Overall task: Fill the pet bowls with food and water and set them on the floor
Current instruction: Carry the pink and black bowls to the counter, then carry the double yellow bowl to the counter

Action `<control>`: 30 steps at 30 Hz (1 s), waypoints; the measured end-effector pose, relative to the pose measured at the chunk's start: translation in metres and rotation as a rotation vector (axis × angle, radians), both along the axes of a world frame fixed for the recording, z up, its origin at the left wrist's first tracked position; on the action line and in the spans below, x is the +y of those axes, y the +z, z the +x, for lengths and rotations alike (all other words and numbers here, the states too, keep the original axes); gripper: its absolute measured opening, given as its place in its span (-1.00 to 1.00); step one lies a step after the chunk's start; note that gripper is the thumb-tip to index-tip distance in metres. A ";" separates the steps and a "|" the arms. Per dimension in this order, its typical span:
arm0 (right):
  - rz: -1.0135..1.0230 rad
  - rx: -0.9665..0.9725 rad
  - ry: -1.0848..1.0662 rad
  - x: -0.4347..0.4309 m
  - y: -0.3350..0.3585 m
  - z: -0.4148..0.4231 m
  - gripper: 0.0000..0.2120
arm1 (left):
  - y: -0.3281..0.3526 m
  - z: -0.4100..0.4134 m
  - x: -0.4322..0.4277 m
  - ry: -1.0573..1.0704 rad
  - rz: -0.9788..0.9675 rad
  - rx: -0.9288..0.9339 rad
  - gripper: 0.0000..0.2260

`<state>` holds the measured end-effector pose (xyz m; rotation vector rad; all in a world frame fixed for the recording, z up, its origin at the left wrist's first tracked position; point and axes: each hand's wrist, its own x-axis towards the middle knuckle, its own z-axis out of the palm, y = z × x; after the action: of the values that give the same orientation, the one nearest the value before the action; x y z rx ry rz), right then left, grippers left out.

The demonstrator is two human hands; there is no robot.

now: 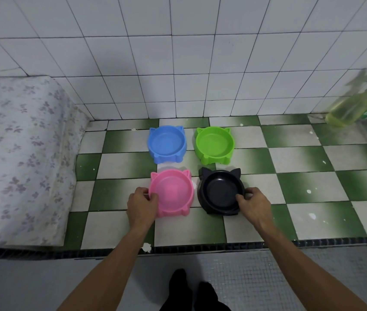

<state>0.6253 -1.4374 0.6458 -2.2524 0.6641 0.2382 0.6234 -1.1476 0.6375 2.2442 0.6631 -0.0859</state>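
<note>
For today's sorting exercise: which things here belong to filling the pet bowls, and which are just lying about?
Job: pink bowl in the left hand, black bowl in the right hand, blue bowl, green bowl.
Lying about: flowered cloth, bottle of yellow-green liquid.

**Plastic bowls on glazed tile**

Four cat-eared bowls look like moulded plastic. The blue bowl (166,144), green bowl (214,145) and pink bowl (173,193) have a smooth, soft satin finish; the black bowl (221,191) is glossier, with faint highlights along its rim. The green-and-white ledge (301,160) is smooth glazed tile flecked with pale spots. The wall (178,52) is glossy white tile with dark grout. A floral cloth (21,142) looks matt and woven.
</note>
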 end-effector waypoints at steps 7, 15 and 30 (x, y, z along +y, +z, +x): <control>-0.135 -0.030 0.039 0.002 0.000 -0.003 -0.50 | 0.000 0.002 0.009 -0.079 -0.006 0.049 -0.73; -0.306 -0.238 0.353 0.023 0.031 0.003 -0.74 | 0.023 -0.011 0.019 -0.205 0.078 -0.019 -0.71; -0.185 -0.182 1.274 0.183 0.068 -0.012 -0.71 | 0.081 -0.174 0.115 -0.090 0.115 -0.012 -0.78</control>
<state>0.6134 -1.2542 0.7135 -2.5168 -0.9545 0.5691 0.4492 -1.0331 0.7189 2.3835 0.5741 -0.0808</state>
